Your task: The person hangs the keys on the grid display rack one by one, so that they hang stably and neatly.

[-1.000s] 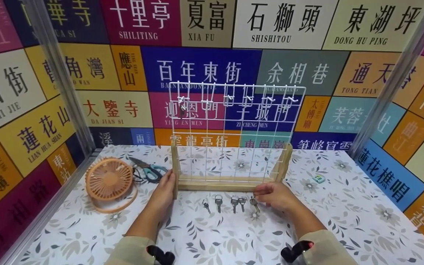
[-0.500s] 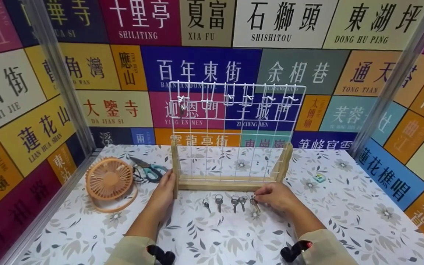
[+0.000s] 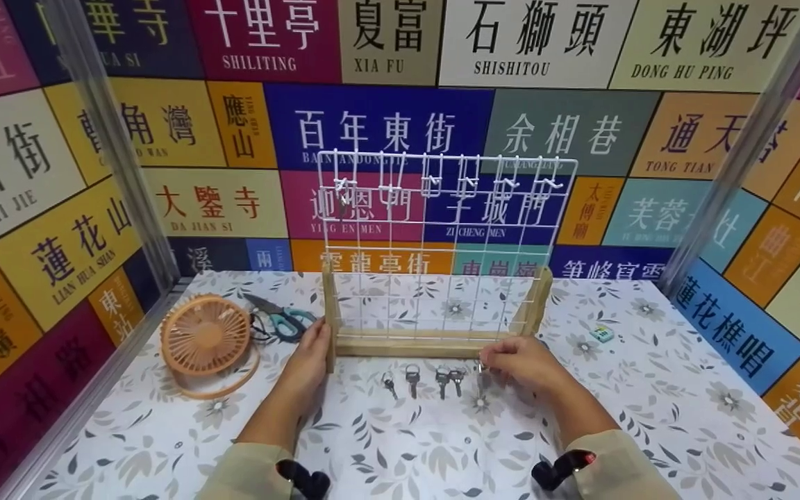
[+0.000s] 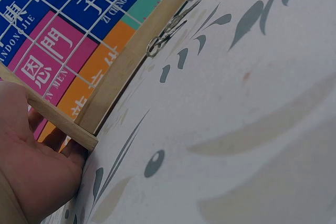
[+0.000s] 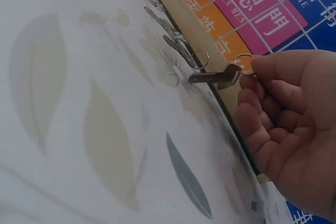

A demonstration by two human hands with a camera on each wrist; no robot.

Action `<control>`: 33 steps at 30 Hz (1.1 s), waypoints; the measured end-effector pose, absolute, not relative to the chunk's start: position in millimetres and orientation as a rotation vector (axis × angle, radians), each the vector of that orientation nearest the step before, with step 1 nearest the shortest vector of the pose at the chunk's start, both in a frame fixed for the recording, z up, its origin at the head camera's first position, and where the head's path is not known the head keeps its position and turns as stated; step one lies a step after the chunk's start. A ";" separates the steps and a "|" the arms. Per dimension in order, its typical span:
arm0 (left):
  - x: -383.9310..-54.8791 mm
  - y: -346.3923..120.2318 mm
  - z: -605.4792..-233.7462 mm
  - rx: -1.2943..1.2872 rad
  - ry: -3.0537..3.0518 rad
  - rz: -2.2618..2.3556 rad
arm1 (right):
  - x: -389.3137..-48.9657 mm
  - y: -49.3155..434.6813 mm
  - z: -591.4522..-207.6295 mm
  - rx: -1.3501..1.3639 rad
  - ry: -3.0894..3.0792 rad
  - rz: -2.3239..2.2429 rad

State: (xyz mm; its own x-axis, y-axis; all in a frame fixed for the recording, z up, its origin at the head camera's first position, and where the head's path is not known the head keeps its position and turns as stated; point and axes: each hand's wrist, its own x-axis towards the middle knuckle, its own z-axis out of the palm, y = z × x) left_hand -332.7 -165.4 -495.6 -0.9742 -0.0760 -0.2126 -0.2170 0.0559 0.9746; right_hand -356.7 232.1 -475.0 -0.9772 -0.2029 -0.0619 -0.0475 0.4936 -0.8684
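Between thumb and forefinger my right hand [image 3: 525, 364] pinches the ring of a key [image 5: 218, 77]; the key hangs tilted just in front of the wooden base bar. My left hand [image 3: 307, 357] grips the left wooden post [image 4: 58, 116] of a white wire grid rack [image 3: 442, 250], its fingers curled behind the post. Several white hooks [image 3: 469, 186] line the upper part of the grid. From the leftmost hook hangs a key [image 3: 342, 206]. Other keys on rings [image 3: 412, 382] lie in a row on the cloth in front of the base.
An orange fan [image 3: 205, 337] stands left on the flowered cloth [image 3: 400, 444]. Beside it lie scissors [image 3: 289, 323] with teal handles, close to my left hand. To the right sits a small green and white item [image 3: 601, 334]. Walls covered with signs [image 3: 379, 132] enclose the table.
My right hand has taken hold of the rightmost key's ring and raised that key off the cloth. My left hand stays on the post.
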 end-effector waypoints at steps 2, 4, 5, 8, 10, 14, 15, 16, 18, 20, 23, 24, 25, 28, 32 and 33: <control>-333.3 -164.8 -496.0 -0.291 2.219 2.071 | -354.5 230.4 -469.0 -0.231 2.539 -1.539; -333.5 -164.2 -496.2 -0.288 2.233 2.068 | -351.5 227.7 -463.1 -0.252 2.488 -1.592; -333.5 -164.0 -496.3 -0.287 2.239 2.065 | -349.8 225.9 -460.1 -0.260 2.458 -1.625; -333.7 -163.6 -495.6 -0.305 2.231 2.057 | -344.0 217.9 -449.9 -0.260 2.368 -1.739; -333.9 -163.5 -495.1 -0.310 2.228 2.050 | -339.7 211.5 -442.2 -0.247 2.321 -1.808; -333.8 -163.2 -494.3 -0.312 2.227 2.040 | -331.0 198.3 -426.2 -0.280 2.270 -1.873; -333.6 -163.2 -494.1 -0.312 2.228 2.036 | -329.1 195.1 -422.3 -0.297 2.263 -1.878; -333.4 -163.1 -493.9 -0.312 2.228 2.035 | -327.6 192.0 -418.6 -0.319 2.252 -1.880; -333.2 -162.9 -494.0 -0.311 2.230 2.034 | -325.8 186.0 -411.2 -0.348 2.229 -1.889; -333.1 -162.7 -494.4 -0.313 2.230 2.032 | -325.3 179.9 -403.0 -0.384 2.203 -1.915; -333.4 -163.1 -495.3 -0.315 2.224 2.033 | -326.2 170.4 -387.8 -0.417 2.152 -1.989; -333.5 -163.3 -495.6 -0.317 2.222 2.033 | -326.2 166.9 -381.5 -0.439 2.131 -2.019; -333.7 -163.6 -495.7 -0.320 2.219 2.032 | -326.0 163.3 -374.7 -0.456 2.114 -2.048; -333.8 -163.8 -495.6 -0.321 2.216 2.044 | -324.0 152.6 -351.2 -0.497 2.079 -2.122; -332.8 -164.3 -495.2 -0.289 2.246 2.051 | -323.0 138.1 -318.8 -0.542 2.019 -2.191; -332.6 -164.5 -495.1 -0.288 2.254 2.048 | -323.5 134.3 -311.4 -0.553 2.001 -2.203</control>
